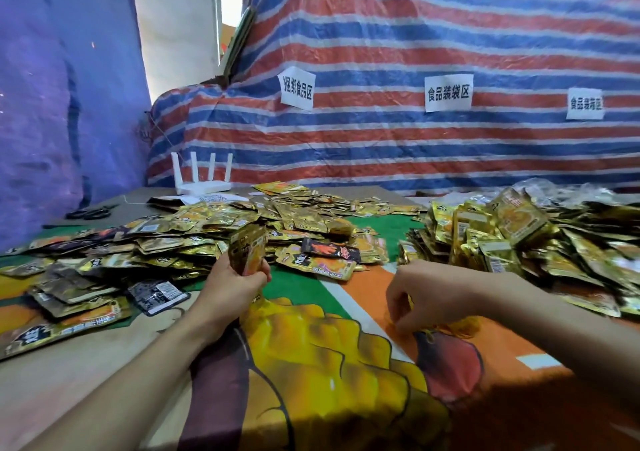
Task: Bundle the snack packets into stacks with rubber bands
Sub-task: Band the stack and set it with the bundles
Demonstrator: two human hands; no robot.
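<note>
- A worker's left hand (235,286) grips a stack of snack packets (247,251). Fingers and thumb wrap its lower half, and the stack stands upright, its long axis pointing up and slightly away from the body.
- The right hand (427,294) hangs fingers-down at a small heap of yellow rubber bands (462,326) on the printed mat (311,364). Its curled fingertips (401,324) meet the heap's left edge. Whether a band is already pinched between them cannot be told.
- The held stack lies to the left of the bands and a little farther from the body. It is well apart from them, with bare green and orange mat between. The right hand is by far the nearer to the bands, and only the left hand is on the stack.
- A band would likely have to travel leftward and slip over the stack's free top end, across its short side. The upright hold appears to leave that end clear.
- Loose packets (156,242) spread to the left of and behind the held stack. A second heap of packets (519,239) rises beyond the right hand, and whether those are already banded is unclear.
- Farther back are scissors (91,213) at the table's left edge, a white router (201,182), and a striped tarp (381,145) hung with paper labels (448,93).
</note>
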